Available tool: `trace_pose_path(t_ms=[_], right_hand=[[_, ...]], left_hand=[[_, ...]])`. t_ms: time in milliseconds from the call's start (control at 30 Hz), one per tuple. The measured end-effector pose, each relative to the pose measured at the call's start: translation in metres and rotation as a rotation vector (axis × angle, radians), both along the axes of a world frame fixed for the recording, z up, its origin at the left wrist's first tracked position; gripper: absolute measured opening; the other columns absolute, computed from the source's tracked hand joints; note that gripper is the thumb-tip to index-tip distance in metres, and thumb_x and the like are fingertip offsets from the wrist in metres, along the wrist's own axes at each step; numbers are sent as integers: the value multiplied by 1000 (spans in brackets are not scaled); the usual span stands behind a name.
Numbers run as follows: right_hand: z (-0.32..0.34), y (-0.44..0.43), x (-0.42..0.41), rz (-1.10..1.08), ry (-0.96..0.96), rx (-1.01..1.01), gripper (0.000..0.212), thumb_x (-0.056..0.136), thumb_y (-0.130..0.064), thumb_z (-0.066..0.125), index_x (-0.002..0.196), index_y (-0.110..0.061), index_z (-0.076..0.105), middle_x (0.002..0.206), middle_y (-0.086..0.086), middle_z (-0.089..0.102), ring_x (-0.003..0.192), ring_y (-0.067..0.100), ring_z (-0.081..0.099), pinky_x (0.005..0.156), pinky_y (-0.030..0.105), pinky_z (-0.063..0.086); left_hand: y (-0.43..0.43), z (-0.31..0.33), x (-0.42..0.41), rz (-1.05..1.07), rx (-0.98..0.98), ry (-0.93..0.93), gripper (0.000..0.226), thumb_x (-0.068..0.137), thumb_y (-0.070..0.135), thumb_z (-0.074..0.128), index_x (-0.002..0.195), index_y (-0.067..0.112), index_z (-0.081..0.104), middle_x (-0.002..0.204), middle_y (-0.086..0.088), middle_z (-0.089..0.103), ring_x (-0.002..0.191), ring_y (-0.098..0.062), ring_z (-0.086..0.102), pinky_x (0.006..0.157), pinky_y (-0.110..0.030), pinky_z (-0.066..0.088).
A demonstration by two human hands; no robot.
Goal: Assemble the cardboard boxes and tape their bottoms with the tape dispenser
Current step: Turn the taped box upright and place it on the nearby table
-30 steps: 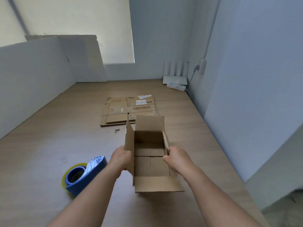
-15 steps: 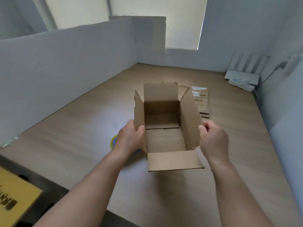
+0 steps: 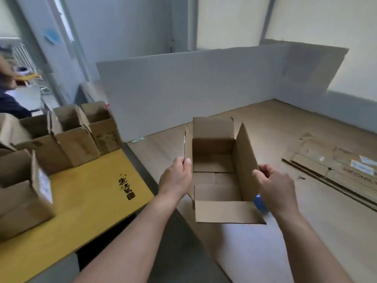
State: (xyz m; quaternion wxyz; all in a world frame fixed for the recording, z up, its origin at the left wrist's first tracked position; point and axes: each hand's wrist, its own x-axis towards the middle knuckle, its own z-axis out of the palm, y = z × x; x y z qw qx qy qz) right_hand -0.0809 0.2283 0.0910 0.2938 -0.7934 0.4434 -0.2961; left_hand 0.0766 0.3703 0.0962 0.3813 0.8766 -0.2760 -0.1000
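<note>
An assembled cardboard box [image 3: 216, 164] hangs in the air over the wooden table's left edge, its open top facing me and all flaps spread. My left hand [image 3: 176, 178] pinches its left wall, thumb inside. My right hand [image 3: 275, 185] sits at the right flap with curled fingers; the flap hides part of its grip. Only a small blue corner of the tape dispenser [image 3: 259, 202] shows below the box, beside my right wrist. Flattened cardboard boxes [image 3: 334, 162] lie on the table at the right.
Several assembled boxes [image 3: 67, 137] stand on a yellow surface [image 3: 91, 197] to the left, across a dark gap from the wooden table [image 3: 306, 231]. A grey partition [image 3: 193, 88] walls the table's far side. Another person's arm [image 3: 6, 78] shows at the far left.
The view has swung left, bringing the yellow surface and its boxes into sight. The box has travelled left with both hands, and the tape dispenser is now almost hidden behind it.
</note>
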Motion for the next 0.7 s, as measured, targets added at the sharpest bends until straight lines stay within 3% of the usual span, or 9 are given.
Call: trace_pose_path(t_ms=[300,567,700], right_hand=[[9,84,124,275,30,-8,13,91,-15,54,92,-11,67,80,3,64,79,24,56,67,30,36],[8,157,212,434,10,89,15,91,-15,52,92,-16,67,78,-1,65,80,23,59,74,35,47],[2,184,250,527,10,96,16,92,-17,52,98,-14,66,82,0,65,82,22,57,70,30,42]], left_hand=[[111,-3,90,259,27,-14,31,103,34,25,82,15,36,68,1,42,65,-20,41,57,-33,28],[200,-10,152,423,52,0,33,103,36,25,85,12,38,69,-2,44,69,-24,45,59,-33,30],[236,-14,177,511,54,-31,30,103,34,25,88,12,40,78,-7,50,79,-31,50,65,-33,34]])
